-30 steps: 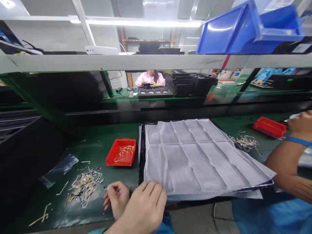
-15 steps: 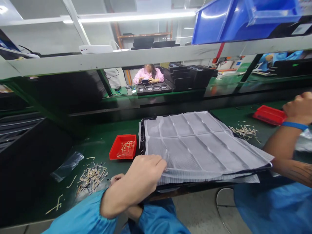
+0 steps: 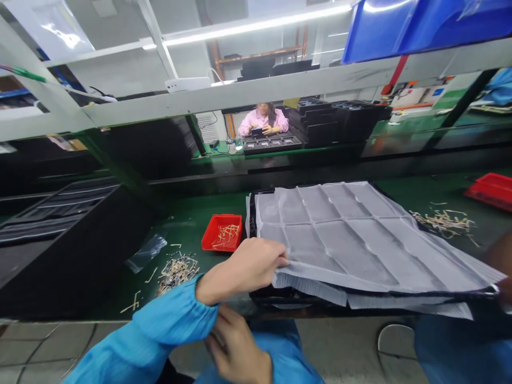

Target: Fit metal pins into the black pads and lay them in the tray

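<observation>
My left hand (image 3: 246,264) reaches in from the lower left in a blue sleeve and pinches the near left corner of a white ribbed sheet (image 3: 352,234). The corner is lifted a little. The sheet covers a black tray (image 3: 264,292) on the green bench, with more white sheet edges showing beneath it. My right hand (image 3: 236,349) hangs below the bench edge, over my lap, with its fingers curled; what it holds, if anything, is hidden. A small red tray (image 3: 222,233) with thin pale sticks stands just left of the sheet.
Loose sticks (image 3: 176,269) and a clear plastic bag (image 3: 146,253) lie on the mat. Stacked black trays (image 3: 60,234) stand at the left. A co-worker's arm (image 3: 500,256), a second red tray (image 3: 490,188) and more sticks (image 3: 444,220) are at the right. A person in pink (image 3: 264,120) sits opposite.
My left hand went from resting on the sheet's near edge to pinching and lifting its corner. My right hand dropped from the mat to below the bench edge. The view swung left.
</observation>
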`<state>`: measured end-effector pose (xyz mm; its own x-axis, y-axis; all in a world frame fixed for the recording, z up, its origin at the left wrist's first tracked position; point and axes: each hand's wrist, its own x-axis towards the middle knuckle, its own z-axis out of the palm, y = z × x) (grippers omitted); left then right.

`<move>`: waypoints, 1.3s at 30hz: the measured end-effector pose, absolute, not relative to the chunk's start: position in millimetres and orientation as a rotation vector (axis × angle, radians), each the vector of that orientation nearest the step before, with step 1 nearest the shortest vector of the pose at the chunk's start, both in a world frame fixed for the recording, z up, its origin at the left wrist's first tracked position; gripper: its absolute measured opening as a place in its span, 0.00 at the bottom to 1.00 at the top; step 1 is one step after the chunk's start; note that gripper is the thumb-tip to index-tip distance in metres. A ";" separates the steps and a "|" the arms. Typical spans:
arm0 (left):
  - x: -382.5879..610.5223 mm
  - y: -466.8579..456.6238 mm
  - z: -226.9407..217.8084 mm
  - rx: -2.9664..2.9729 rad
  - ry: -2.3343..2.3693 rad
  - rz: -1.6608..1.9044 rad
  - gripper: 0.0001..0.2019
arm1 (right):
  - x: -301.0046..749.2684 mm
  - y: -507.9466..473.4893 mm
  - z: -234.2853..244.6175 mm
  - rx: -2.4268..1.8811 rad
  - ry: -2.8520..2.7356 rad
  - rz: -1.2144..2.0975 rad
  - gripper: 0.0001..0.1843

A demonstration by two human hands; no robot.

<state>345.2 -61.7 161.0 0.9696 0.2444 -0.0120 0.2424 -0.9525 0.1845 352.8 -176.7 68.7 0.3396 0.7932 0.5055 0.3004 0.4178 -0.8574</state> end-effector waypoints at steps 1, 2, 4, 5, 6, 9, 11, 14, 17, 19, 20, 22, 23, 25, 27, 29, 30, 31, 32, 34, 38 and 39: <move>346.2 -61.0 164.0 2.935 0.374 0.024 0.08 | 338.9 -180.4 51.2 -1.072 -1.322 0.396 0.16; 347.5 -59.6 167.3 2.939 0.380 0.035 0.07 | 334.8 -187.2 37.7 -1.034 -1.390 0.329 0.15; 350.5 -55.6 175.3 2.951 0.368 0.067 0.06 | 350.2 -206.2 22.7 -1.046 -1.460 0.190 0.10; 352.1 -53.5 179.8 2.959 0.348 0.080 0.06 | 364.8 -216.5 20.6 -1.151 -1.503 0.063 0.12; 353.4 -51.7 184.3 2.968 0.316 0.087 0.06 | 380.5 -226.3 21.3 -1.234 -1.521 -0.028 0.14; 355.5 -50.8 196.3 3.013 0.182 0.052 0.07 | 416.8 -247.0 30.9 -1.352 -1.499 -0.288 0.17; 355.7 -54.0 201.6 3.057 0.100 0.004 0.08 | 427.2 -251.1 35.8 -1.423 -1.447 -0.427 0.15; 357.0 -59.5 209.5 3.128 0.037 -0.046 0.09 | 431.0 -246.0 33.0 -1.566 -1.454 -0.417 0.10; 362.7 -59.2 225.8 3.226 -0.078 -0.029 0.07 | 432.3 -238.5 18.2 -1.575 -1.546 -0.334 0.08; 368.3 -55.4 241.2 3.278 -0.219 -0.016 0.06 | 434.0 -235.7 5.4 -1.536 -1.607 -0.328 0.07; 371.0 -53.4 248.3 3.292 -0.282 -0.030 0.07 | 435.2 -235.0 -0.8 -1.516 -1.630 -0.331 0.07; 374.7 -51.0 256.8 3.308 -0.392 -0.115 0.06 | 437.2 -235.1 -10.5 -1.476 -1.652 -0.336 0.07; 375.3 -51.3 256.5 3.308 -0.434 -0.172 0.07 | 437.9 -236.1 -13.6 -1.464 -1.649 -0.324 0.07; 373.0 -54.8 244.8 3.290 -0.461 -0.296 0.10 | 438.9 -240.4 -16.2 -1.442 -1.596 -0.251 0.07; 366.0 -60.4 221.6 3.260 -0.403 -0.417 0.13 | 440.6 -247.6 -15.8 -1.429 -1.452 -0.103 0.07; 355.2 -64.3 194.9 3.233 -0.306 -0.493 0.16 | 445.3 -254.9 -15.6 -1.408 -1.211 0.121 0.08; 348.9 -64.7 182.7 3.229 -0.265 -0.496 0.19 | 449.1 -257.4 -16.3 -1.379 -1.067 0.257 0.10; 342.1 -63.9 172.2 3.235 -0.227 -0.478 0.25 | 453.8 -258.7 -17.4 -1.342 -0.916 0.399 0.12; 335.0 -62.1 163.5 3.256 -0.166 -0.438 0.33 | 459.0 -258.5 -18.7 -1.293 -0.767 0.521 0.14; 320.9 -56.5 150.6 3.308 -0.008 -0.359 0.46 | 469.3 -254.3 -20.0 -1.200 -0.511 0.655 0.17; 302.1 -44.0 137.7 3.403 0.023 -0.291 0.40 | 479.1 -241.4 -3.4 -1.209 -0.256 0.739 0.24; 301.1 -41.0 137.4 3.420 -0.061 -0.276 0.35 | 478.0 -239.2 5.7 -1.214 -0.220 0.766 0.26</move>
